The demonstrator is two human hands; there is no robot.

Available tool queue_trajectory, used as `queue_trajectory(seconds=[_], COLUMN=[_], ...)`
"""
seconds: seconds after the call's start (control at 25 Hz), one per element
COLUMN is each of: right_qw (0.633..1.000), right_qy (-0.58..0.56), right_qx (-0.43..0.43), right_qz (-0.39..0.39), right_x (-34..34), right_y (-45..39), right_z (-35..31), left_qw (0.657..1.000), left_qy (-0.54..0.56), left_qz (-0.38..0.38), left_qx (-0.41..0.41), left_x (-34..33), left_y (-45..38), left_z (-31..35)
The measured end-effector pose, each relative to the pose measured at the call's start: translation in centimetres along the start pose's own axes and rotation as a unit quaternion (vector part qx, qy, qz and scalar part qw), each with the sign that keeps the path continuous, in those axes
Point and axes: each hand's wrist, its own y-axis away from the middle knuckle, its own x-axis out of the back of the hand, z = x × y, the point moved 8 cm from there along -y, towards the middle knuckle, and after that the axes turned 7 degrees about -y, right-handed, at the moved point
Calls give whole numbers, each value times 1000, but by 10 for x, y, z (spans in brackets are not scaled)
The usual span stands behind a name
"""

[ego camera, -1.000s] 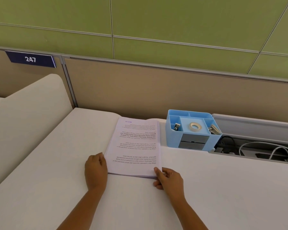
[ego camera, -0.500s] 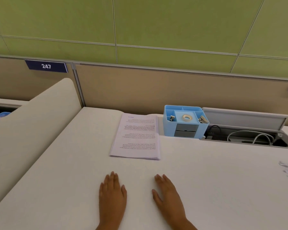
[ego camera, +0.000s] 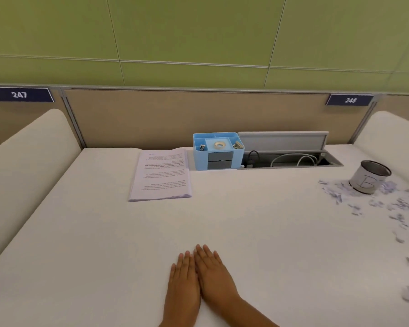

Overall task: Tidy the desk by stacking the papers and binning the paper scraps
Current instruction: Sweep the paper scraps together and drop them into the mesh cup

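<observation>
A squared stack of printed papers [ego camera: 161,175] lies on the white desk [ego camera: 104,232], back centre-left, with nothing touching it. My left hand [ego camera: 183,289] and my right hand [ego camera: 213,279] lie flat side by side on the desk near the front edge, fingers straight, holding nothing. Several small paper scraps [ego camera: 387,208] are scattered over the right side of the desk. Among them stands a small grey tin bin [ego camera: 368,177] marked with a letter B.
A light blue desk organiser [ego camera: 219,151] with a tape roll stands right of the papers. Behind it an open cable tray [ego camera: 291,159] holds wires. Padded white dividers [ego camera: 26,161] flank the desk, and a tan partition runs along the back.
Both hands left the paper stack, drew back toward the front edge and came together. The view swung right, bringing the bin and the scraps into sight.
</observation>
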Motion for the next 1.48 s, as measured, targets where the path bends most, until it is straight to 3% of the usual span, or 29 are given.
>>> queue_trajectory(seconds=[0.12,0.2,0.28,0.36,0.44,0.48,0.56,0.6,0.76,0.88,0.96,1.08,1.2,1.48], right_qw=[1000,999,998,996,998,997,996,996,992,981,965,938,916,914], right_qy=[-5,-1,-22,-39,-20,-19,-15,-21,-34,-50,-56,-14,-8,-57], right_qx=[-9,-27,-57,-75,-34,-38,-66,-75,-93,-136,-185,-273,-351,-349], right_qz=[13,25,25,17,51,61,57,53,75,130,175,212,192,197], right_x=[11,21,33,44,60,68,86,93,128,153,160,153,134,139], right_y=[20,38,55,76,95,106,128,138,181,225,260,309,333,278], right_z=[19,42,69,107,140,160,205,227,304,351,382,422,443,458], left_qw=[994,989,999,997,996,989,988,993,993,979,981,993,994,994], left_qy=[24,30,7,14,-4,8,8,9,42,37,20,17,-23,-30], left_qz=[-108,-142,-42,-80,-83,-146,-152,-112,-88,-163,-160,-111,-101,-101], left_qx=[2,8,1,3,-9,-8,-16,-40,-67,-116,-112,-33,-36,-30], left_x=[-16,-15,-5,-15,-25,-39,-42,-43,-59,-76,-86,-83,-87,-92], left_y=[7,7,-2,-4,-10,-9,-17,-20,-29,-30,-45,-81,-99,-119], left_z=[34,65,99,132,174,197,250,277,364,412,415,389,379,365])
